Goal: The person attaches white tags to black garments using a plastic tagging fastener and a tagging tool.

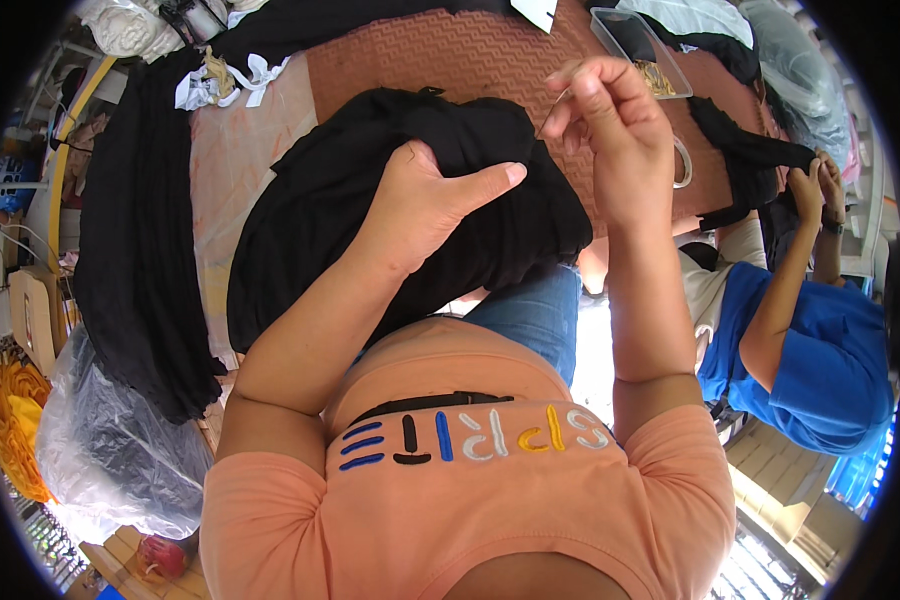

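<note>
My left hand (425, 200) grips a bunched black garment (370, 200) that lies over my lap and the edge of the brown table (440, 55). My right hand (610, 125) is raised above the garment's right side, fingers pinched on a thin needle (553, 110) with a fine thread; the thread itself is hard to see. Both forearms come up from my orange shirt at the bottom.
A long pile of black cloth (135, 230) lies at the left, with white scraps (225, 80) by it. A clear plastic box (640, 50) sits at the top right. A person in a blue shirt (820, 350) handles black cloth (750, 160) at the right. A clear plastic bag (110, 440) lies lower left.
</note>
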Tool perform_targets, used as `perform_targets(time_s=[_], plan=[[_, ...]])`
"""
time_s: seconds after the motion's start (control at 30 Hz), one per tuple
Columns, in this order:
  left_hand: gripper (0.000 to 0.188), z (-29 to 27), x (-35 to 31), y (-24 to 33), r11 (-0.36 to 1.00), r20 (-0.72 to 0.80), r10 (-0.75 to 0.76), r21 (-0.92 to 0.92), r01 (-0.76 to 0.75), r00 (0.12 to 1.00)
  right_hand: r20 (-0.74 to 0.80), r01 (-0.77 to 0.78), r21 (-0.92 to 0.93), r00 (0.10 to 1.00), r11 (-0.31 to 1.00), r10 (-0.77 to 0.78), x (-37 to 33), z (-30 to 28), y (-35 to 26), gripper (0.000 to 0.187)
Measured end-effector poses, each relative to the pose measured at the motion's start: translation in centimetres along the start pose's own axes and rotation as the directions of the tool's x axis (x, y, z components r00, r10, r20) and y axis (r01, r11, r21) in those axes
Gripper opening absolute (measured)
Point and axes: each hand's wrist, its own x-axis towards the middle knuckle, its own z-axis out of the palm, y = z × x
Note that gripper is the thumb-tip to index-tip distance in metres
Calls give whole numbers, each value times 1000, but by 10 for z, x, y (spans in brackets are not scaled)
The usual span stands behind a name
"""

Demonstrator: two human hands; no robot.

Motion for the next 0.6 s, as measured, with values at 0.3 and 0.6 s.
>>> perform_targets(time_s=[0.3, 0.6], plan=[[17, 0, -1, 3, 995, -3, -47, -87, 46, 999, 39, -19, 162, 999, 987, 13, 22, -19, 9, 8], [13, -2, 1, 6, 996, -36, 23, -88, -26, 999, -2, 68, 157, 998, 985, -69, 29, -22, 19, 9]])
